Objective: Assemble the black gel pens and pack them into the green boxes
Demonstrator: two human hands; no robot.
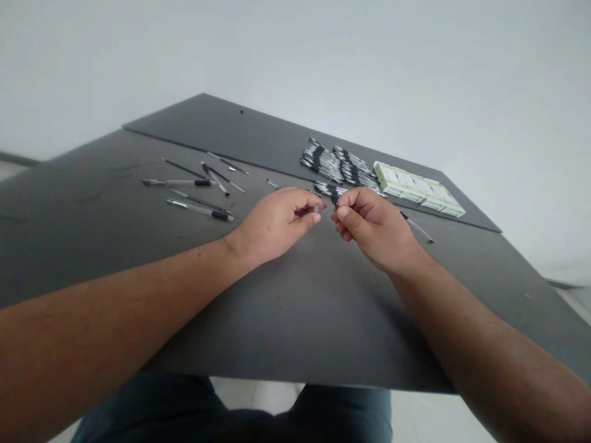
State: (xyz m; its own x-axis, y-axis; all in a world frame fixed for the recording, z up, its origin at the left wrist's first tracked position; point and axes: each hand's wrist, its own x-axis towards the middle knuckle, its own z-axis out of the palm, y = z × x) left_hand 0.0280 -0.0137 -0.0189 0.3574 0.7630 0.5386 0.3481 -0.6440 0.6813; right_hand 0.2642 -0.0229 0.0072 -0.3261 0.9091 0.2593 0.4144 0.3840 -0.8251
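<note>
My left hand [274, 223] is closed over the middle of the table, thumb and fingers pinching a small clear piece [316, 208]. Most of that piece is hidden in the fingers, and it looks like the end of a pen barrel. Just to the right, my right hand [381, 229] pinches a small dark piece [336, 200] between thumb and forefinger, too covered to name. A narrow gap separates the fingertips of the two hands. Behind them lies a small bunch of pens [327, 188], partly covered by my right hand.
Loose pens [196, 209] and thin refills [184, 167] lie at left. Bundled pens [322, 161] and green-white boxes [418, 186] are at the back right. One pen [418, 227] lies beside my right wrist. A seam [161, 138] crosses the dark table [300, 320].
</note>
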